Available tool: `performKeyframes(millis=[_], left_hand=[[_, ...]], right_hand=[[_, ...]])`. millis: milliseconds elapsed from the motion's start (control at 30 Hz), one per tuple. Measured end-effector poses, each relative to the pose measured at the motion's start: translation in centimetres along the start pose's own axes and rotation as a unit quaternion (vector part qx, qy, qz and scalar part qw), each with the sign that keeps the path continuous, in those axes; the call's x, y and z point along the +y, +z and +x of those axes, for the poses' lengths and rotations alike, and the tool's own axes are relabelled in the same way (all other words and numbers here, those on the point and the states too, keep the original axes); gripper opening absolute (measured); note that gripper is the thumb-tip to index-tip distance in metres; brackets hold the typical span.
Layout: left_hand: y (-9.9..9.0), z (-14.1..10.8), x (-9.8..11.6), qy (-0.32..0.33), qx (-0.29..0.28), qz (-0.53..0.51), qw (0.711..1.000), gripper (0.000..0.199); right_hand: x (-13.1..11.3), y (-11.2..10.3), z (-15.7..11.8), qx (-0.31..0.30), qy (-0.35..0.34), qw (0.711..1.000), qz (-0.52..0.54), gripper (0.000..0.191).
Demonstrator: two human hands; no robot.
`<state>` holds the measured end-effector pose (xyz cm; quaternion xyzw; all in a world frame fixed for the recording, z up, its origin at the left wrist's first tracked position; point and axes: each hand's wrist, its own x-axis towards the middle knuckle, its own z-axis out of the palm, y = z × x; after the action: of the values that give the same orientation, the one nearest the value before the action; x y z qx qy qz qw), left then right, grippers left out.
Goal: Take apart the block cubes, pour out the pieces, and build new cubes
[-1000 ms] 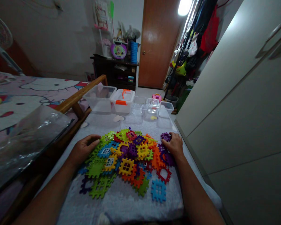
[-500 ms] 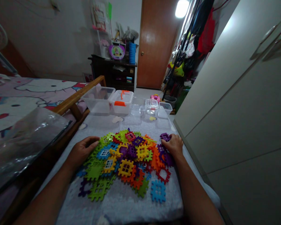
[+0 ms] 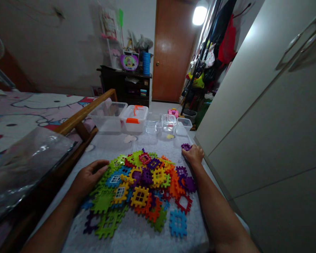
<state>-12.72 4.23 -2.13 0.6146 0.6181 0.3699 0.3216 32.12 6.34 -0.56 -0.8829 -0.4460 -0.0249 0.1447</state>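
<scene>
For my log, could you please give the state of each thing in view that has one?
Left hand: partly open
Right hand: closed on purple notched plastic piece
Multicoloured notched plastic pieces: mostly heaped
Orange-latched plastic box: lidded
Large clear plastic bin: open
Brown wooden door: shut
White wardrobe doors: shut
White lamp: lit

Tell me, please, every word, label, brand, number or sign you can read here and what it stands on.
No text can be read.
Colourful plastic pieces: no legible marking.
Lidded box with orange latch: no legible marking.
Package by the back wall and purple toy: any print is too small or blurred.
</scene>
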Motion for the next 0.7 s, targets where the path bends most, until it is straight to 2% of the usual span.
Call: performKeyframes(millis=[133,433,533,600,700], left_hand=[[0.0,0.0,0.0,-0.009,-0.003,0.006,1.0,0.049],[-0.1,-0.1,0.0,-0.005,-0.012,0.011,1.0,0.049],[-0.1,-0.1,0.0,-0.008,-0.009,0.012,1.0,0.049],[-0.1,-0.1,0.2,-0.007,-0.008,0.013,1.0,0.049],[0.0,-0.2,0.5,0.0,-0.01,0.014,1.0,0.048]], right_hand=[[0.2,0.5,-0.2,0.013,0.004,1.0,0.009,0.058],[0.3,0.5,-0.2,0.0,0.013,1.0,0.017,0.055],[0.8,0.1,-0.2,0.001,0.002,1.0,0.026,0.061],[1.4,-0.6,-0.2,-0.011,-0.03,0.998,0.059,0.062],[2.8,-2.3,-0.5,-0.114,-0.141,0.974,0.135,0.042]])
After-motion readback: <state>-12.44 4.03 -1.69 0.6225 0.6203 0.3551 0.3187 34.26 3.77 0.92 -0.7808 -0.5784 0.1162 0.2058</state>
